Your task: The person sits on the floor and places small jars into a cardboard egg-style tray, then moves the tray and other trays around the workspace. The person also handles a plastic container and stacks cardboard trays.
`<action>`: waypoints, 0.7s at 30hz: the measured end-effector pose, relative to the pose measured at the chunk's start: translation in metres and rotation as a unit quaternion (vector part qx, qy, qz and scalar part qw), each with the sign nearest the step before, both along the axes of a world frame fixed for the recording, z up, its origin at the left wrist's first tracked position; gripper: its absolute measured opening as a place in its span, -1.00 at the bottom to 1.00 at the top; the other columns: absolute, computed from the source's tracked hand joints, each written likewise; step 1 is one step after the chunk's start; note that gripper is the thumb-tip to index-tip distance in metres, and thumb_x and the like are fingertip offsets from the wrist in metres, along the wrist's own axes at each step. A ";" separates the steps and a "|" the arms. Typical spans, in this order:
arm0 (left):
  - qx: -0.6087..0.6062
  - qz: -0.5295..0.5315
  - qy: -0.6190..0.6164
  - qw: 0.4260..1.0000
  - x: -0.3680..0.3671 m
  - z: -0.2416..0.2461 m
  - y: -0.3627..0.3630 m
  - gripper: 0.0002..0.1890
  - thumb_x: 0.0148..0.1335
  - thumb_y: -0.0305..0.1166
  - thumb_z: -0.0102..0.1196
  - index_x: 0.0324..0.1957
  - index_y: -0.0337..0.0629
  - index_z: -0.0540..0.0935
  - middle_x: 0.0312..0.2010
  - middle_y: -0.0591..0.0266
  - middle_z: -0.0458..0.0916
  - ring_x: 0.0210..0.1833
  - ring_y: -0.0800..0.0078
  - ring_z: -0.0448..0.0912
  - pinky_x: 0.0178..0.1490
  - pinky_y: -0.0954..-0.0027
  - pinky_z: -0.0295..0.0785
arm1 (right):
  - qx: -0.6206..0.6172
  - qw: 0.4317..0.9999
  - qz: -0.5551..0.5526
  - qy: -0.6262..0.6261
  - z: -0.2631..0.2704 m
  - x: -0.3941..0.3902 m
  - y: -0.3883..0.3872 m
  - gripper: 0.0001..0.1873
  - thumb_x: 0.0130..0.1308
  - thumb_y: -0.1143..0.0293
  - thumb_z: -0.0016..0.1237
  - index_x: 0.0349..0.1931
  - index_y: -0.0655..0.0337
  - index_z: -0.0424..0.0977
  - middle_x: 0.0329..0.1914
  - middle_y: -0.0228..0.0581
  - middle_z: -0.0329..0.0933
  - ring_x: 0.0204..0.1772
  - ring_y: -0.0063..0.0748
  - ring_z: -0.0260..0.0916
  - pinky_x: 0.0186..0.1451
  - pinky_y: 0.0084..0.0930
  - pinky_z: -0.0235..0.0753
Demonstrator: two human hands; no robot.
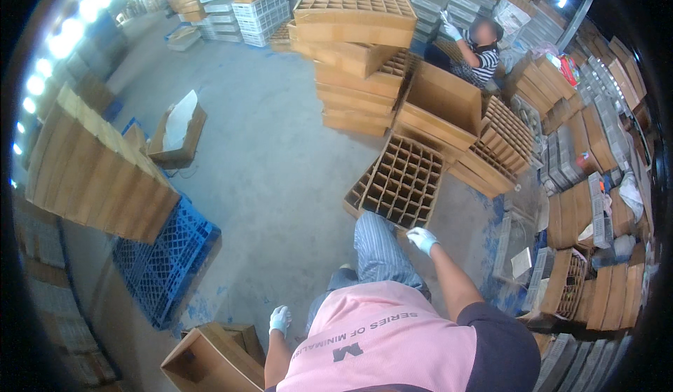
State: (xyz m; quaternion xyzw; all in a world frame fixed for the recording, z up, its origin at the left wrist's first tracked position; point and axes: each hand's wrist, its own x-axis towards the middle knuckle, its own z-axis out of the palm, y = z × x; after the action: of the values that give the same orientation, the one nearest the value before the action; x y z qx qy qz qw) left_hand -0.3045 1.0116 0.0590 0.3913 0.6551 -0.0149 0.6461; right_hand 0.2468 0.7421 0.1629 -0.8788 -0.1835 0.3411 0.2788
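Observation:
My left hand, in a pale glove, hangs low beside my hip with its fingers loosely curled; no held item shows. My right hand, gloved too, is by my bent knee at the near corner of a cardboard carton with a grid of dividers. Whether its fingertips touch the carton cannot be told; nothing shows in it. The visible cells of that carton look dark and without contents. Beyond it stands an open cardboard box, and a stack of cartons is topped by another divided carton.
A blue plastic pallet bears a leaning stack of cartons at the left. Open boxes lie near my left side. Past the open box sits a co-worker with gloved hands raised. Crates and cartons line the right side.

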 end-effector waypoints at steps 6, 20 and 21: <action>-0.047 -0.044 0.042 0.997 -0.004 -0.012 0.015 -0.63 0.41 -0.13 0.12 0.18 0.02 0.53 -0.31 0.21 0.66 -0.44 0.33 0.59 -0.40 0.24 0.44 | 0.043 0.999 0.026 0.005 0.018 -0.012 0.029 -0.70 0.38 0.12 0.02 -0.07 0.06 0.67 -0.19 -0.25 0.72 -0.11 -0.25 0.64 0.03 -0.31 0.56; 0.045 -0.214 -0.068 0.973 0.182 0.022 0.101 -0.63 0.44 -0.17 0.08 0.22 0.03 0.55 -0.23 0.27 0.69 -0.34 0.45 0.61 -0.31 0.36 0.44 | -0.050 0.965 -0.246 0.079 -0.075 -0.042 -0.150 -0.69 0.31 0.13 -0.02 -0.21 0.13 0.69 -0.16 -0.07 0.71 -0.14 -0.04 0.62 0.01 -0.08 0.53; 0.031 -0.229 -0.030 0.973 0.187 0.023 0.102 -0.63 0.44 -0.17 0.08 0.22 0.03 0.55 -0.23 0.27 0.69 -0.33 0.45 0.61 -0.31 0.35 0.44 | -0.056 0.952 -0.283 0.101 -0.078 -0.049 -0.154 -0.69 0.31 0.14 -0.02 -0.23 0.14 0.68 -0.17 -0.06 0.71 -0.15 -0.06 0.62 -0.01 -0.08 0.53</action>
State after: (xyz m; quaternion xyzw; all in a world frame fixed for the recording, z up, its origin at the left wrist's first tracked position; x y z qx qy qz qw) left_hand -0.1177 1.1141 0.0820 0.5510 0.5288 -0.1300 0.6323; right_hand 0.1981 0.5879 0.0844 -0.8700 0.1207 0.3446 0.3314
